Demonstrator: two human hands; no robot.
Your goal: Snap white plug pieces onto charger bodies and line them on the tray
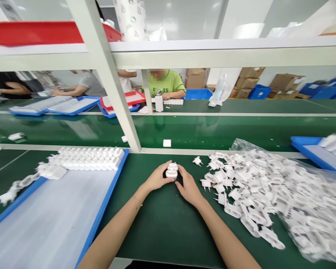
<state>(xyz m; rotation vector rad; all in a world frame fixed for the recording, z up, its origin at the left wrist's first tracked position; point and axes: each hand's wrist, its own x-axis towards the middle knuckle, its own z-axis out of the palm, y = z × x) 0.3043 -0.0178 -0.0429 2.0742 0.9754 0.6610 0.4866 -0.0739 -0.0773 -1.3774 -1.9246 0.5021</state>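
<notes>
In front of me on the green table, a small white plug adapter (171, 171) is between my two hands. My left hand (159, 177) closes on its left side, fingertips and thumb curled around it. My right hand (189, 187) has its fingers on the right side, the thumb just below. The adapter looks like two rounded white parts close together; its finer detail is too small to tell. To the right spreads a heap of loose white plug pieces (248, 194), some with two pins showing. One single plug piece (197, 161) lies apart from the heap.
On the left, a blue tray (106, 198) holds rows of white adapters (86, 158) at its far end. A clear plastic bag (319, 220) of pieces lies right. A frame post (112, 74) rises ahead; beyond the green belt (212, 130), a person in green (172, 84) sits.
</notes>
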